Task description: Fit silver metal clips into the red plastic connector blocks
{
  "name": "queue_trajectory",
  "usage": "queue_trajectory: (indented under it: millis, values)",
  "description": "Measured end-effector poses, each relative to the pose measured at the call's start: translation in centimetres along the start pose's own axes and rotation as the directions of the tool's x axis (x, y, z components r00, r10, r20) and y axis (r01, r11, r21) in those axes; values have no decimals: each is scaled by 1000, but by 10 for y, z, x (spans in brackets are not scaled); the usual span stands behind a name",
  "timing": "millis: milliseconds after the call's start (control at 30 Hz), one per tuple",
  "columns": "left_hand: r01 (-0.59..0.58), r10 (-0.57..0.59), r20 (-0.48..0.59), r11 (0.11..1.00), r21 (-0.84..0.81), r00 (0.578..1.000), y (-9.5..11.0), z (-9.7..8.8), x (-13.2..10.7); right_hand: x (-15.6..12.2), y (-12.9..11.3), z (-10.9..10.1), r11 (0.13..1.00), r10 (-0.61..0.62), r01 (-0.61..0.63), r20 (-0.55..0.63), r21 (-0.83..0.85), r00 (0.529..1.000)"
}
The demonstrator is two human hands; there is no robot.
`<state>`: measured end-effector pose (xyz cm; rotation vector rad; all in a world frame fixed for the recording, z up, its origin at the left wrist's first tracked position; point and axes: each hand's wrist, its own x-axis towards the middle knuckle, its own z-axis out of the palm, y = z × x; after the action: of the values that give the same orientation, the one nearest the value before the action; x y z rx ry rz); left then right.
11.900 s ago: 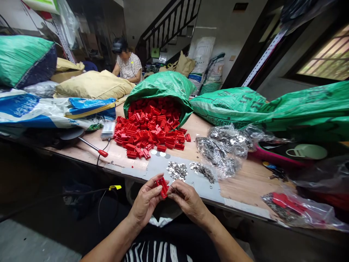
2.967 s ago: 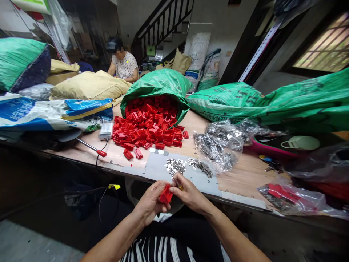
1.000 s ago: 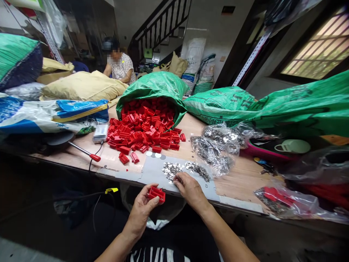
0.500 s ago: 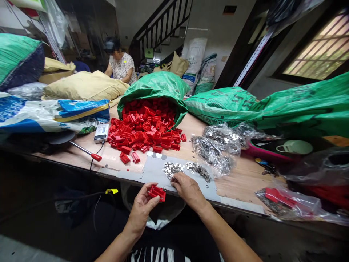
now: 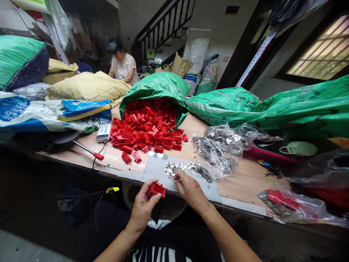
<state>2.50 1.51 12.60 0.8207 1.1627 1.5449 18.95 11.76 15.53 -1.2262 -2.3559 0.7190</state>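
My left hand (image 5: 144, 202) grips a small red plastic housing (image 5: 158, 189), a hollow box-like part, just in front of the table edge. Its open side faces up. At the table's front, my right hand (image 5: 189, 189) has its fingertips pinched together against the near side of a pile of small shiny metal pieces (image 5: 172, 169). Whatever lies between those fingertips is hidden. Beside it is a second, darker heap of metal pieces (image 5: 201, 172). Both lie on a grey sheet (image 5: 155, 174).
Red housings (image 5: 147, 127) spill from a green sack (image 5: 160, 82) behind. Clear bags of metal parts (image 5: 215, 153) sit to the right. A red-tipped lever (image 5: 92, 153) and a white device with a cable (image 5: 103, 133) are left. A person (image 5: 124, 69) sits at the back.
The red housing has tilted slightly in my left hand. My right hand stays at the metal pile with its fingers shifted a little. The whole view has moved slightly.
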Motion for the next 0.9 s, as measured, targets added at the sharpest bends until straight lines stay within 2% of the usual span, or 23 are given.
queue_trajectory:
  millis: [67, 167, 267, 400, 600, 733, 900]
  values:
    - [-10, 10, 1, 1000, 12, 1000, 1, 1, 2, -2, -3, -1, 974, 28, -31, 18, 224, 999]
    - [-24, 24, 11, 1000, 13, 1000, 4, 3, 3, -4, -9, 2, 833, 51, -115, 133, 541, 990]
    - [-45, 44, 7, 999, 8, 999, 8, 5, 3, -6, -12, 6, 690, 54, -228, 265, 687, 963]
    - [-38, 37, 66, 999, 12, 997, 10, 8, 1, -9, -13, 11, 626, 88, -310, 330, 715, 940]
    - [-13, 14, 82, 1000, -14, 997, 10, 9, 2, -13, -18, 13, 562, 135, -348, 332, 750, 933]
    - [63, -53, 76, 989, -131, 996, 12, 9, 3, -15, -22, 12, 537, 124, -320, 302, 781, 945]
    - [155, -131, 95, 933, -324, 987, 14, 12, 2, -19, -21, 9, 534, 102, -304, 296, 789, 950]
